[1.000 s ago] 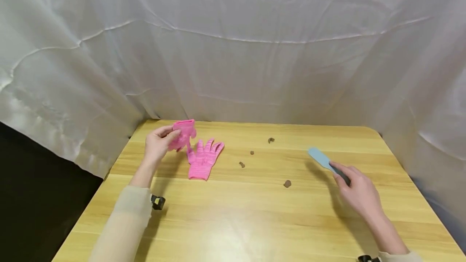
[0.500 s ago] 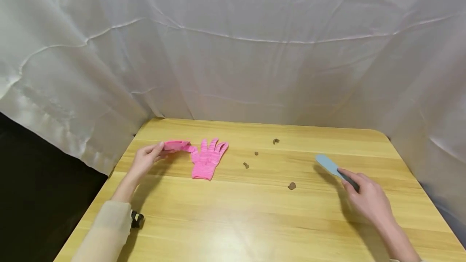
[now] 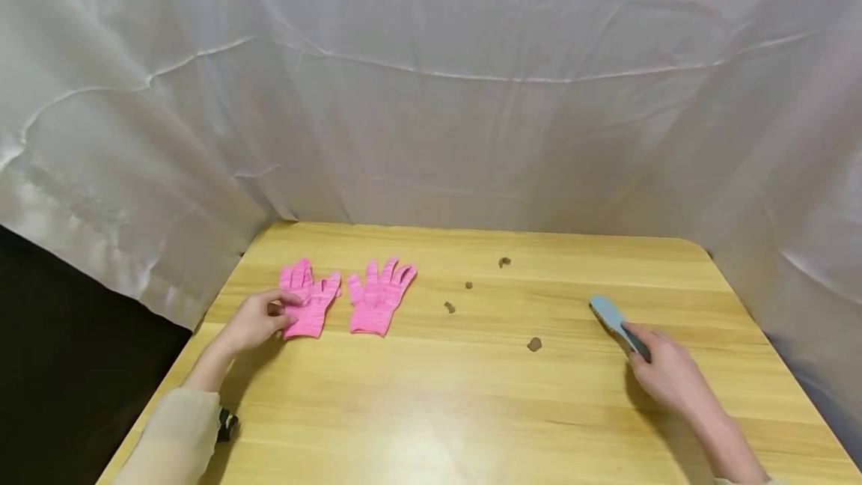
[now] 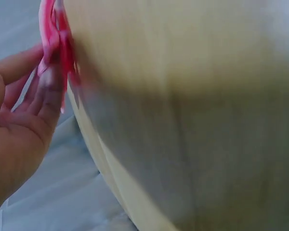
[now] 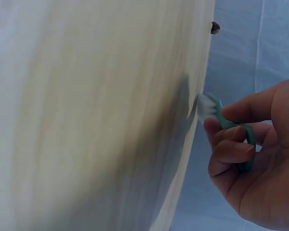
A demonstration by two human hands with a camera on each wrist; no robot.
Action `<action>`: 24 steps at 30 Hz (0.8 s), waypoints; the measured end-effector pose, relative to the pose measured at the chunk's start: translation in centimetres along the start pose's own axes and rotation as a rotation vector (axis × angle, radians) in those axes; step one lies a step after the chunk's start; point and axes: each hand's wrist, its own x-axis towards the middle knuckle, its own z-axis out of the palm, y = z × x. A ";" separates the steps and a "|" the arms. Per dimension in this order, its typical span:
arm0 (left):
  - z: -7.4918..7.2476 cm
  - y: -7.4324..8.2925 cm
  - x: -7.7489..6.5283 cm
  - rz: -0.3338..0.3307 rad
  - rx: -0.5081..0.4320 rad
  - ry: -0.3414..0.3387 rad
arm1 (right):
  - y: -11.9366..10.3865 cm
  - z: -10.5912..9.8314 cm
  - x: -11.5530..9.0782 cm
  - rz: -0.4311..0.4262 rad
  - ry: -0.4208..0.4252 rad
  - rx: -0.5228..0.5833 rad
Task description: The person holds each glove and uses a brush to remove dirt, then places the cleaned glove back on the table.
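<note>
My left hand [image 3: 259, 319] is at the left pink knit glove [image 3: 311, 311], thumb and fingertips at its left side. In the left wrist view the left hand [image 4: 26, 103] pinches the bunched pink fabric of the glove [image 4: 49, 33]. A second pink glove [image 3: 377, 302] lies flat just to the right, fingers pointing away. At the right, my right hand [image 3: 670, 376] grips a blue-green brush [image 3: 608, 313] by its handle. The right wrist view shows the brush's pale bristles [image 5: 205, 108] facing the tabletop, with fingers curled round the looped handle.
Several small brown crumbs or clumps lie on the wooden table [image 3: 431, 395] between the gloves and the brush; the largest clump [image 3: 534, 344] is nearest the front. A pale grey curtain [image 3: 431, 133] hangs behind the table and along both sides.
My left hand has come down and left with the lifted glove, which now lies spread beside the other one. The brush has dropped slightly, closer to the table, still in my right hand.
</note>
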 end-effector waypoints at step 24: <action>-0.1 0.3 -0.4 0.028 -0.117 -0.003 | 0.3 0.0 0.2 -0.016 -0.039 0.002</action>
